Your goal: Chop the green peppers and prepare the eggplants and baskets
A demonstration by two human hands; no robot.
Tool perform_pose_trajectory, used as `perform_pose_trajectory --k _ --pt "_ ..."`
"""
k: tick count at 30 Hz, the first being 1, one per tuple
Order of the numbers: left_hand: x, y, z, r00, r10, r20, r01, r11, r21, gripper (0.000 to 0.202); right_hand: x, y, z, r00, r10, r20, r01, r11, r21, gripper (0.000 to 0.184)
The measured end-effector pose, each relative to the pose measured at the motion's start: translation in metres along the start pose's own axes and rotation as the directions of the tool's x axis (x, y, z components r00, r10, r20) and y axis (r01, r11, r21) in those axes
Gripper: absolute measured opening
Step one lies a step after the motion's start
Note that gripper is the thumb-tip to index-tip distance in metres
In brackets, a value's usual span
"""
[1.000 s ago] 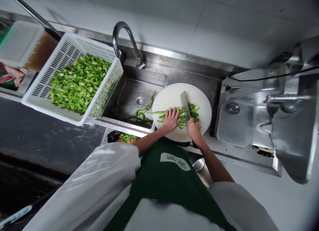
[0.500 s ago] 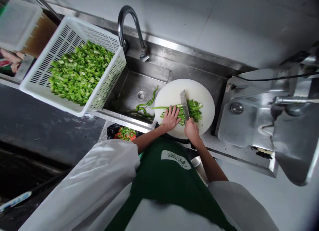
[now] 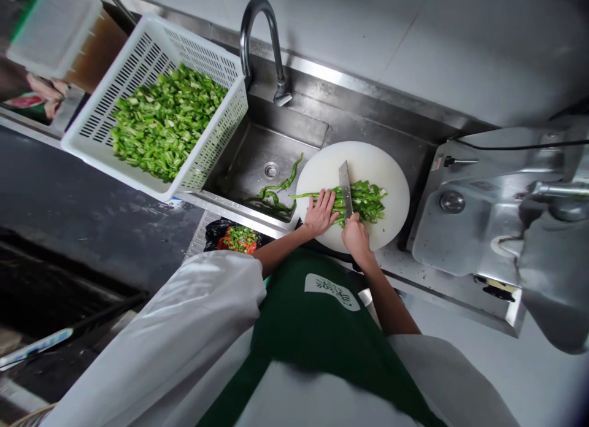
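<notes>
A round white cutting board (image 3: 317, 166) rests across the sink's right edge. On it lies a bundle of long green peppers (image 3: 304, 195), with cut pieces (image 3: 372, 200) heaped to the right. My left hand (image 3: 321, 215) lies over the bundle and holds it against the board, fingers stretched across the peppers. The handle of a cleaver (image 3: 345, 188) is gripped in my right hand (image 3: 356, 235). Its blade stands across the bundle, just right of my left fingertips, between whole lengths and cut pieces. My left hand partly covers the peppers.
A white slotted basket (image 3: 99, 135) of chopped green peppers (image 3: 165, 126) stands left of the sink (image 3: 255, 145). Several whole peppers (image 3: 285, 183) lie in the basin under the faucet (image 3: 260, 10). A black bag (image 3: 216, 230) of scraps sits below. At right is a metal machine (image 3: 451, 230).
Both hands and the cleaver have shifted slightly left along the peppers relative to the board. The whole view has also shifted, so the basket, sink and board appear further right.
</notes>
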State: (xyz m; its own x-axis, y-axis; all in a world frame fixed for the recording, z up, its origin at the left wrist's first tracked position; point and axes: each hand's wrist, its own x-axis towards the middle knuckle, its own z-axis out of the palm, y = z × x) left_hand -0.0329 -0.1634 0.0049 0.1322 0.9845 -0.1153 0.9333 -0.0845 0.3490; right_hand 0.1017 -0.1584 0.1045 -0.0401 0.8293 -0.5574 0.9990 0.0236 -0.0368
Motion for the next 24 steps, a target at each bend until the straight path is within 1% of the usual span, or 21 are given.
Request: perform_pose_trajectory --k 2,5,7,9,11,13,15,17,19,21,23,24 --pt "-0.003 0.0 -0.007 1.0 0.005 -0.016 -0.005 1.0 -0.004 0.074 0.002 0.004 -0.007 1.0 -0.008 -0.016 0.008 1.0 0.012 0.025" --pt "-0.011 -0.002 -0.018 0.997 -0.014 -0.078 0.014 1.0 -0.002 0.076 -0.014 0.013 -0.016 0.999 -0.037 -0.03 0.036 0.999 -0.011 0.026" --pt "-0.016 -0.005 -0.019 0.995 -0.033 -0.089 0.033 0.999 -0.005 0.077 -0.026 0.013 -0.015 0.998 -0.06 -0.02 0.06 0.998 -0.03 0.027" --pt "-0.016 -0.008 -0.015 0.998 -0.022 -0.055 0.021 1.0 -0.009 0.076 -0.03 0.007 -0.008 0.997 -0.074 0.009 0.074 0.997 -0.035 0.028" --pt "-0.014 -0.011 -0.008 1.0 -0.001 -0.017 0.001 1.0 -0.01 0.074 -0.024 -0.004 0.001 0.997 -0.073 0.023 0.073 0.997 -0.033 0.029" --pt "-0.011 -0.012 -0.004 1.0 0.007 0.003 -0.007 1.0 -0.008 0.072 -0.011 -0.014 0.007 0.998 -0.057 0.009 0.058 0.998 -0.031 0.03" --pt "-0.01 -0.011 -0.005 1.0 0.003 0.015 -0.003 1.0 -0.004 0.071 0.001 -0.02 0.005 0.998 -0.057 -0.006 0.056 0.998 -0.017 0.03" --pt "-0.012 -0.011 -0.012 1.0 -0.001 0.003 0.001 1.0 0.001 0.07 0.005 -0.019 -0.003 0.997 -0.073 -0.01 0.073 0.997 -0.008 0.028" --pt "-0.016 -0.012 -0.021 0.998 -0.032 -0.049 0.033 0.999 0.009 0.07 0.0 -0.014 -0.012 0.996 -0.085 -0.017 0.085 0.996 -0.023 0.027" --pt "-0.021 -0.016 -0.028 0.989 -0.103 -0.106 0.104 0.995 0.005 0.072 -0.013 -0.01 -0.017 0.996 -0.084 -0.032 0.082 0.995 -0.057 0.027" --pt "-0.024 -0.021 -0.027 0.98 -0.165 -0.111 0.164 0.986 -0.011 0.073 -0.024 -0.011 -0.016 0.996 -0.089 -0.019 0.087 0.993 -0.077 0.028" --pt "-0.026 -0.024 -0.023 0.981 -0.169 -0.096 0.168 0.986 -0.019 0.073 -0.028 -0.014 -0.014 0.995 -0.095 0.002 0.095 0.992 -0.079 0.027"
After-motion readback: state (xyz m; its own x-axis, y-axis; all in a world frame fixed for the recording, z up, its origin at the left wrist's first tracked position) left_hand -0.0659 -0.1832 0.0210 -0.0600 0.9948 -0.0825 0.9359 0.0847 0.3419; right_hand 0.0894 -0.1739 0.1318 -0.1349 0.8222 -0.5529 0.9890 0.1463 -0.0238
